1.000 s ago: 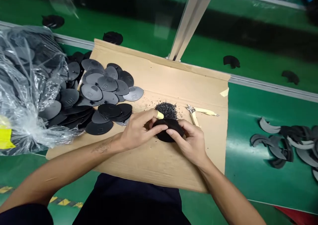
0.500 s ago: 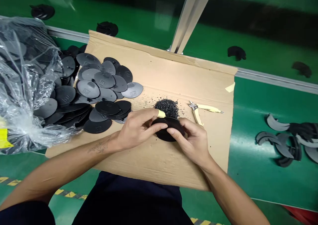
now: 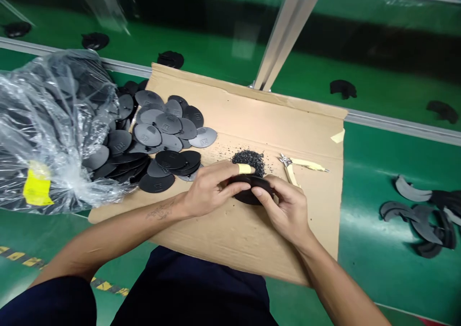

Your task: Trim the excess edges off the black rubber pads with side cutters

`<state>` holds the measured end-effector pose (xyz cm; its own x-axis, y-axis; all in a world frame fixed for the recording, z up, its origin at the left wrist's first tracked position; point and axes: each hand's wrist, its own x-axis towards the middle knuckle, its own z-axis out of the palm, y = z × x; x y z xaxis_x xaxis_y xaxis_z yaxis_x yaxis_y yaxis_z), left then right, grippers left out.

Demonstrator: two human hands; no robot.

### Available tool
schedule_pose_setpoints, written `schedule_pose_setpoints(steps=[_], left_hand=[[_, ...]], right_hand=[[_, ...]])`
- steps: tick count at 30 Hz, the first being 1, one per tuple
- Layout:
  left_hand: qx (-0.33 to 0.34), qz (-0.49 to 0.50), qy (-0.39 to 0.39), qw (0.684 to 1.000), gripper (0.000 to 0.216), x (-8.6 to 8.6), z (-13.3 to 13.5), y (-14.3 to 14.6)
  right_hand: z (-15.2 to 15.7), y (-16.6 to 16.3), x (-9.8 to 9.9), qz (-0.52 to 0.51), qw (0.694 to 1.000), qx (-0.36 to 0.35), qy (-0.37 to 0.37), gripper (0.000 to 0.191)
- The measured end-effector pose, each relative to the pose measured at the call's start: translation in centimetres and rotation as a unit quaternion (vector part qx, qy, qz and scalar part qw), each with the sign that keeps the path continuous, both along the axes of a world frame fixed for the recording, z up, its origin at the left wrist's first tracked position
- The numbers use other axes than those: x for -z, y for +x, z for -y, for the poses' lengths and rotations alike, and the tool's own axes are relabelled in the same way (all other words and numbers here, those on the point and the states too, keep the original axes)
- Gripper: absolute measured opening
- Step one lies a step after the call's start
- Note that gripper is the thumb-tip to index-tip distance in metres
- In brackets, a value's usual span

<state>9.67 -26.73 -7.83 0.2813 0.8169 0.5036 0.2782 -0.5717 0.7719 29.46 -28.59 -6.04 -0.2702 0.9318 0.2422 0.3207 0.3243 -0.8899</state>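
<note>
Between both hands I hold a black plastic disc (image 3: 248,197), tilted above the cardboard sheet (image 3: 230,237). My left hand (image 3: 212,187) grips its left side, thumb on the near face; yellow tape wraps the index finger, which reaches over the disc's upper edge. My right hand (image 3: 288,203) is closed on the right side, its thumb also pressed to the near face. Just beyond the disc lies a heap of small black scraps (image 3: 248,160). Nippers with yellow handles (image 3: 306,164) rest on the cardboard to the right, jaws apart.
Many black discs (image 3: 168,123) are piled on the cardboard's left side, beside a clear plastic bag (image 3: 72,138) of more discs with a yellow label. Curved black pieces (image 3: 421,215) lie on the green table at right. A metal post (image 3: 284,42) rises behind the cardboard.
The view has shifted, so the bag and piles appear farther right. My left index finger now extends farther over the disc's upper edge. Both hands still hold the disc.
</note>
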Motion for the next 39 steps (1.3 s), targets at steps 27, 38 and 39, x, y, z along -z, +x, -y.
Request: schedule_pose_setpoints(steps=[27,38,39], left_hand=[[0.05,-0.022,0.147,0.988,0.024,-0.1,-0.4,-0.1],[0.069,-0.006,0.143,0.987,0.016,-0.2,-0.3,-0.4],[0.065,-0.001,0.147,0.987,0.015,-0.3,-0.2,-0.4]], right_hand=[[-0.4,0.6,0.8,0.042,0.986,-0.067,0.148,0.02],[-0.4,0.9,0.9,0.038,0.985,-0.077,0.149,0.023],[-0.4,0.9,0.9,0.034,0.985,-0.08,0.149,0.023]])
